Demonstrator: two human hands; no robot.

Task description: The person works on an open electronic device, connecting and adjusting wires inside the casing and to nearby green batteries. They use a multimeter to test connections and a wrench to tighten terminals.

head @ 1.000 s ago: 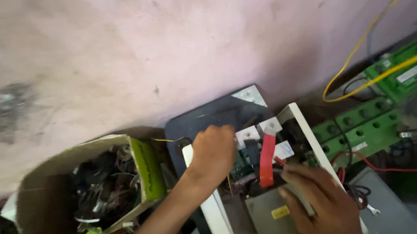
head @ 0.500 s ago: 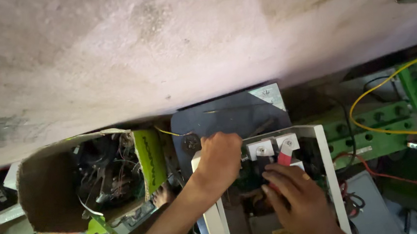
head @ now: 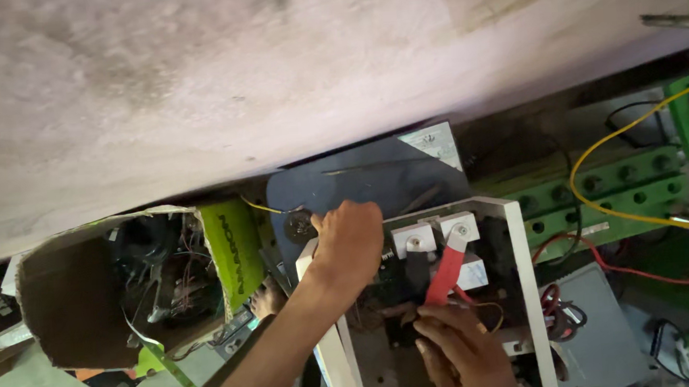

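Gripping the white frame (head: 520, 278), left hand (head: 350, 246) closed; right hand (head: 461, 351) pinching red strap (head: 445, 274).

Two bare hands, left hand (head: 349, 242) and right hand (head: 461, 351), no gloves or rings seen, left forearm (head: 267, 360) left uncovered, no sleeve shown

The left hand (head: 350, 246) is closed in a fist at the upper left corner of an open white metal chassis (head: 521, 286), knuckles over dark electronics inside. The right hand (head: 461, 351) reaches in from below, fingertips at the lower end of a flat red strap (head: 445, 274) that runs up to one of two white terminal blocks (head: 412, 239). Behind the chassis lies a dark blue panel (head: 368, 180). To the left sits a torn cardboard box (head: 54, 311) full of tangled wires. Green circuit boards (head: 603, 187) and a yellow cable (head: 600, 147) lie to the right.
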